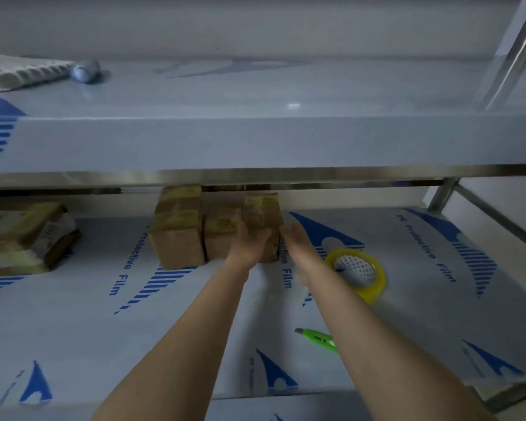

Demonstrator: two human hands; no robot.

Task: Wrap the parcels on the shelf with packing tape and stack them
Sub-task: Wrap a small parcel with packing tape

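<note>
Three taped brown cardboard parcels stand side by side at the back of the lower shelf (73,314): a left one (178,229), a middle one (220,235) and a right one (263,214). My left hand (249,244) presses against the front of the right parcel with fingers fairly straight. Just right of that parcel, my right hand (298,241) is open with straight fingers beside its right side. A roll of yellowish packing tape (359,275) lies on the shelf to the right of my right forearm. A green utility knife (318,338) lies nearer me, partly hidden by that forearm.
More taped parcels (28,238) lie in a loose pile at the shelf's far left. The upper shelf (255,141) overhangs the parcels and hides their tops; on it lie a white packet (19,71) and a bluish object (84,71). Steel uprights (441,196) stand at the right.
</note>
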